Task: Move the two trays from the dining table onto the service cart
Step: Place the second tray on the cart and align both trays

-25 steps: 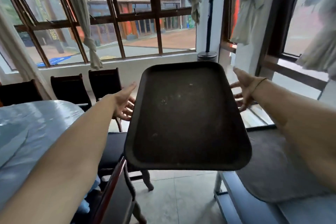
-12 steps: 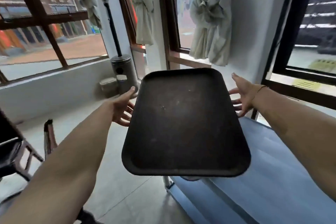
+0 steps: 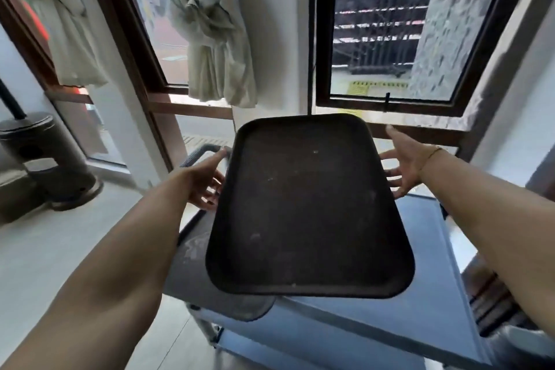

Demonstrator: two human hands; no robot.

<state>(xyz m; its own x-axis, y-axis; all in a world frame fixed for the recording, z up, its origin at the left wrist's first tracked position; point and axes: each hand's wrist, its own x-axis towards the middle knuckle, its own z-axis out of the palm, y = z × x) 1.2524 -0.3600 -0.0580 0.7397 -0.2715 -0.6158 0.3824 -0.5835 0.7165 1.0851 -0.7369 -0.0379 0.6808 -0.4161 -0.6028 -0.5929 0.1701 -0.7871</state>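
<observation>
Nearest: both forearms reach forward from the bottom corners of the view. Between them a dark tray (image 3: 309,207) is carried in the air, its near edge over the service cart (image 3: 420,303).

Under the carried tray's near-left corner, a second tray (image 3: 210,285) already lies on the cart's top surface, mostly hidden. So one tray looks delivered and this is the second, not yet set down.

Left hand (image 3: 204,180): grasping the tray's left rim, thumb along the top edge, fingers curled beneath.
Right hand (image 3: 402,165): supporting the right rim from below and beside, fingers spread, thumb raised. A thin bracelet (image 3: 432,155) sits at the wrist.

Beyond the tray: the cart's handle bar (image 3: 207,149), then the window frame (image 3: 315,39) and a tied-up curtain (image 3: 216,39). Far left, a patio heater base (image 3: 45,159) stands on the floor.

Risks (judgement):
- The carried tray overlaps the resting one only partly. Lowered as it is, it could land skewed, rock on the lower rim and slide off the cart's near edge.
- The right hand looks loose. If the tray tips, it could slip from that side.
- Fingers under the rims could get pinched at set-down.

Writing: none legible on tray, cart or through the windows.
</observation>
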